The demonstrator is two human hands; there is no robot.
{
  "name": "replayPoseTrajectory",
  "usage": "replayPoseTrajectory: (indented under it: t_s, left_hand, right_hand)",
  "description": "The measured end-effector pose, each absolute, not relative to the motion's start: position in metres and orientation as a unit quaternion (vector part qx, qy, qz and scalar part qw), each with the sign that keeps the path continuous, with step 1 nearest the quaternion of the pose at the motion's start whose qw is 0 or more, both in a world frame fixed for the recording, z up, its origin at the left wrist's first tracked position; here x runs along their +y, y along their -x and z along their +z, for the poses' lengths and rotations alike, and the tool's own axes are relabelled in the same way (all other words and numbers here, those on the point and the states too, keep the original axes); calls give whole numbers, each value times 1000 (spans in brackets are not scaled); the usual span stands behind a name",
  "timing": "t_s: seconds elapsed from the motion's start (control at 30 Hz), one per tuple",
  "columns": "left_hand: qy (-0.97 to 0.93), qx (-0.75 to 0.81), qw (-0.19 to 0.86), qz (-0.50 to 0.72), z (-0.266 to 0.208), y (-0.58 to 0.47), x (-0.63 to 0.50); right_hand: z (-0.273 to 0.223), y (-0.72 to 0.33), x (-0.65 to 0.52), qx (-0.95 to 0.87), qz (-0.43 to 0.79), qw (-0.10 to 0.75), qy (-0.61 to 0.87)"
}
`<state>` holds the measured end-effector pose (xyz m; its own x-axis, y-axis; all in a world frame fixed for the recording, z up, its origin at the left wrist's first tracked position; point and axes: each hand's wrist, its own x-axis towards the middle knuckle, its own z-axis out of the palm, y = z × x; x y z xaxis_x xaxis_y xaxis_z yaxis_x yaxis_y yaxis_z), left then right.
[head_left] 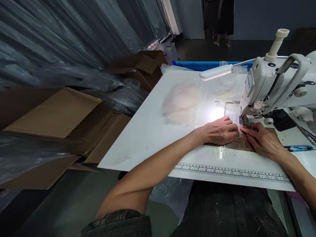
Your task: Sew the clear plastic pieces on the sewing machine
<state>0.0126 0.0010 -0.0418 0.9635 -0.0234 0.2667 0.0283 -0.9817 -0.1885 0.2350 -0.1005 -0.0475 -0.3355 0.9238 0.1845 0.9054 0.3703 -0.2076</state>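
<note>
My left hand [221, 131] is closed, fingers curled in a pinch, just left of the needle area of a white sewing machine [258, 85]. Between my hands, beside the presser foot [242, 119], lies a thin, pale see-through piece of material [237, 137]. My left fingertips grip its edge. My right hand [264, 140] comes from the right, its thumb and index fingertip pinched at the same piece near the foot. Under both hands is a brown, shiny covered patch [243, 145] on the white table [153, 131]. The fingers partly hide the material.
A lit lamp [216, 72] shines on the table. Blue-handled thread snips [298, 148] lie right of my right hand. A printed ruler [232, 172] runs along the front edge. Cardboard boxes [54, 112] with plastic stand left. A person [226, 19] stands at the back.
</note>
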Motion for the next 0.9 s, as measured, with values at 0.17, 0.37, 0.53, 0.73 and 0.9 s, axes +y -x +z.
replayPoseTrajectory:
  t_s: [0.17, 0.37, 0.53, 0.73, 0.9]
  left_hand:
    - [982, 4, 96, -162, -45, -12, 2]
    - [989, -1, 78, -122, -39, -14, 0]
    - [988, -11, 78, -131, -36, -15, -2]
    - [985, -14, 46, -165, -40, -14, -3]
    - [988, -32, 22, -146, -39, -14, -3]
  right_hand:
    - [-49, -234, -100, -811, 27, 128, 571]
    - [-48, -234, -101, -814, 31, 130, 566]
    - [-49, -234, -103, -826, 31, 142, 545]
    - [-48, -233, -103, -831, 9, 133, 540]
    - [-46, -230, -104, -826, 4, 127, 550]
